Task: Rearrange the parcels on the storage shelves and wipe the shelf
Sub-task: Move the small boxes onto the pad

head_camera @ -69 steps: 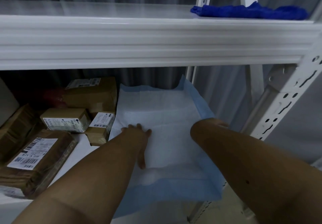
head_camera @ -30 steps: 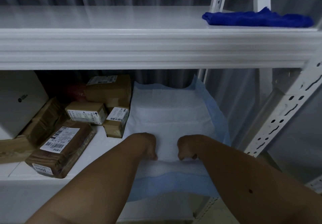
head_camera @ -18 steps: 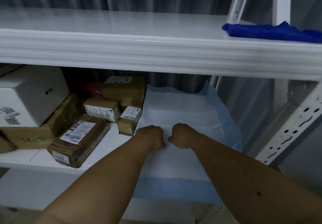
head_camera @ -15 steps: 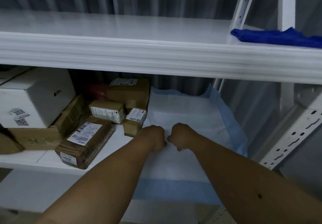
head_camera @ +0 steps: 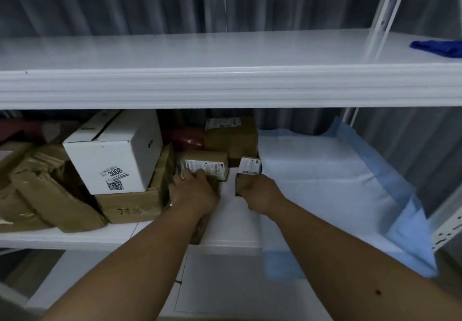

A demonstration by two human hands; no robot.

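On the lower shelf (head_camera: 100,239) my left hand (head_camera: 192,192) curls its fingers against the front of a small brown box with a white label (head_camera: 208,164). A flat brown parcel (head_camera: 200,228) lies mostly hidden under that hand and wrist. Just to the right, my right hand (head_camera: 260,193) grips a small upright brown parcel with a barcode label (head_camera: 247,170). A white pad with blue borders (head_camera: 325,183) covers the right half of the shelf. On the upper shelf (head_camera: 225,88), at the far right, lies a dark blue cloth (head_camera: 440,48).
A white carton marked 3008 (head_camera: 112,153) sits on brown parcels (head_camera: 130,204) at the left, with crumpled brown packages (head_camera: 37,190) beside it. A bigger brown box (head_camera: 232,135) and a red item (head_camera: 186,138) stand at the back. A perforated upright (head_camera: 447,230) borders the right.
Both hands left the pad and moved left onto the small parcels; each now holds one. My view swung left, showing more of the white carton and brown packages.
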